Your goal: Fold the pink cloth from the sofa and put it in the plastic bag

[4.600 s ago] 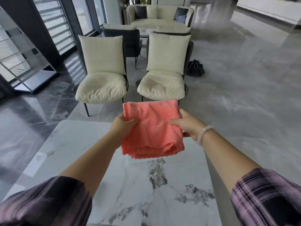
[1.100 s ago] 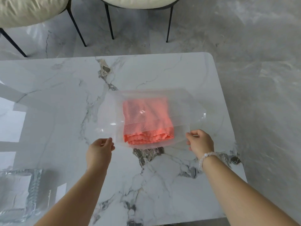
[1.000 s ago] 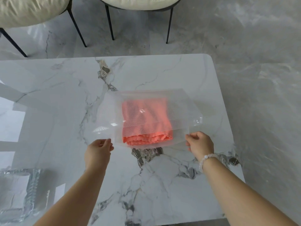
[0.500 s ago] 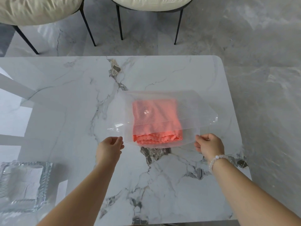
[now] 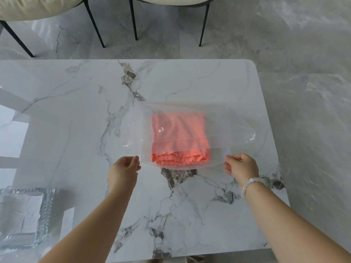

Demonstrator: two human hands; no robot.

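Note:
The folded pink cloth point(image 5: 180, 137) lies inside a clear plastic bag point(image 5: 228, 128) on the white marble table point(image 5: 76, 103). The bag's open mouth faces me, and the cloth's layered edges show at that end. My left hand point(image 5: 123, 172) pinches the near left corner of the bag. My right hand point(image 5: 241, 166), with a bead bracelet on the wrist, pinches the near right corner. The bag's near edge is lifted slightly off the table between both hands.
A ribbed glass tray point(image 5: 22, 217) sits on the table at the near left. Two cream-cushioned chairs point(image 5: 171, 0) on thin black legs stand beyond the table's far edge. Grey polished floor point(image 5: 303, 54) lies to the right.
Earlier I held the folded cloth in the air in both hands; now it is in the bag on the table. Over the last second the hands stay at the bag's near corners.

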